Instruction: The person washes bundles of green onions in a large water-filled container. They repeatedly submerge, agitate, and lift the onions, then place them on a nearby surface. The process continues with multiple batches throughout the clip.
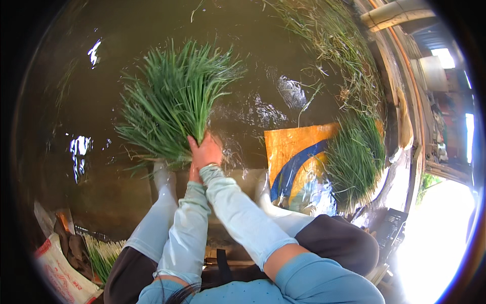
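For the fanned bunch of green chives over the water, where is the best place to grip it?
Grip the bunch of green chives at its narrow gathered base, coming from below, as the right hand and left hand do. The leaves fan out loosely above, giving no firm hold.

Green leaf bundle (pixel 174 101), brown water (pixel 126 30), orange sack (pixel 296 152) (blue stripe).

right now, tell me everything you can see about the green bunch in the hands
The bunch of green leaves is a thick sheaf of long, thin, grass-like blades, fresh-looking and bright green. It fans upward and outward from a narrow base, over brown water. Both hands, the right hand and the left hand, grip that base together. Some outer blades droop to the left.
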A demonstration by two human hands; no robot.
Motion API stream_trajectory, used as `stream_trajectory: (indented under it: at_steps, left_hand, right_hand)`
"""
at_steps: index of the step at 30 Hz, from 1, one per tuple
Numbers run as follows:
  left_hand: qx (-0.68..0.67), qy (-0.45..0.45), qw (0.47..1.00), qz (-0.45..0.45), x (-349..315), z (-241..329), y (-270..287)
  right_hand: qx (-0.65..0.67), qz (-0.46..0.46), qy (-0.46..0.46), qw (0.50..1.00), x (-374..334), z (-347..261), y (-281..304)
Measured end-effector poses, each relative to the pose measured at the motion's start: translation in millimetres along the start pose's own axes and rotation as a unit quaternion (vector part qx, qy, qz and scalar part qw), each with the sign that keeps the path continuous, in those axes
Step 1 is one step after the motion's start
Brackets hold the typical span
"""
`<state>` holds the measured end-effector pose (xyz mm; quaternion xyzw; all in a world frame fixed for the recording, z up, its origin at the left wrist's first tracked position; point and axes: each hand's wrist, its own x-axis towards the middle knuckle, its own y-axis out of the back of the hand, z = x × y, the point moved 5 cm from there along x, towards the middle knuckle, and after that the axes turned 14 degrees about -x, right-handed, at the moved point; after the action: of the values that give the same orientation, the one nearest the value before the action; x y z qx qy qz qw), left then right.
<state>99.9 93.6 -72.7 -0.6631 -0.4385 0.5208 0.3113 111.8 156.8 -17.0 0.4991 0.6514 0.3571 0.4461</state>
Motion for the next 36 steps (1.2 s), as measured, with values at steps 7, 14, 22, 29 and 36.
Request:
stream_trajectory:
  at_steps: [7,14,22,29,36]
  left_hand:
    - [0.099,0.000,0.986,0.135,-12.0,-9.6,22.4]
    - [0.137,-0.072,0.972,0.175,-26.6,24.7,30.7]
    - [0.166,-0.154,0.954,0.196,-33.4,42.8,30.3]
    - [0.197,-0.057,0.948,0.242,-56.3,56.6,30.3]
    - [0.414,-0.053,0.866,0.277,-32.7,54.7,57.8]
  right_hand:
    - [-0.029,0.200,0.025,0.979,-18.4,2.7,6.8]
    - [0.194,-0.270,-0.079,0.940,40.3,91.7,-51.0]
    - [0.099,-0.136,0.119,0.979,34.1,64.6,-27.9]
    - [0.523,-0.440,-0.163,0.712,30.7,96.9,-19.0]
    - [0.053,-0.274,0.091,0.956,26.4,71.6,-29.0]
